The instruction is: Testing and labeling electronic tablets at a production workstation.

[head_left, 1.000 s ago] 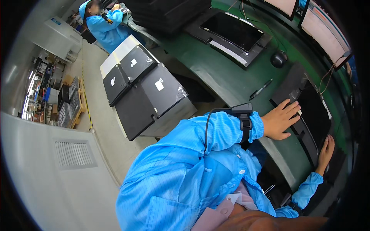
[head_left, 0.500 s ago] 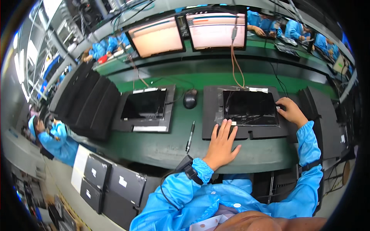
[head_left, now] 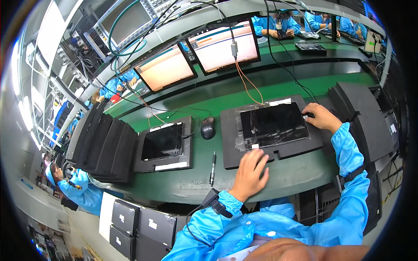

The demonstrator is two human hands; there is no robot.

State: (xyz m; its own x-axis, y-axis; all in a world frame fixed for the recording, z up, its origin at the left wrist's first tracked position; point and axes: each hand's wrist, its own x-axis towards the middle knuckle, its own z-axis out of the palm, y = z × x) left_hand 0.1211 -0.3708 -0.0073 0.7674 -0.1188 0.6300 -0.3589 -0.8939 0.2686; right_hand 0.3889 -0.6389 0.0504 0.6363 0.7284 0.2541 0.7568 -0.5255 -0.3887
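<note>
The black display panel (head_left: 275, 125) lies screen up on a dark foam pad (head_left: 230, 130) on the green desk (head_left: 191, 186), in front of the right-hand monitor (head_left: 223, 47). A thin brown cable (head_left: 251, 87) reaches down to the panel's far edge. The person's left hand (head_left: 248, 177) has its fingers loose and spread at the pad's near edge, just below a small white tab (head_left: 254, 146); they grasp nothing. The right hand (head_left: 323, 117) bends its fingers at the panel's right edge; whether they pinch anything cannot be told.

Handling here probably goes best with light, even contact on the panel's rim, fingertips off the dark glass, the pad flat and the cable slack. Loose clear film shows along the near edge, so a sleeve could snag it.

White labels, such as the one (head_left: 153, 224) on a black case (head_left: 159, 237) at lower left, are too small to read. Both the right-hand monitor and the left-hand monitor (head_left: 165, 67) show light windows whose text is illegible. No brand can be made out.
</note>
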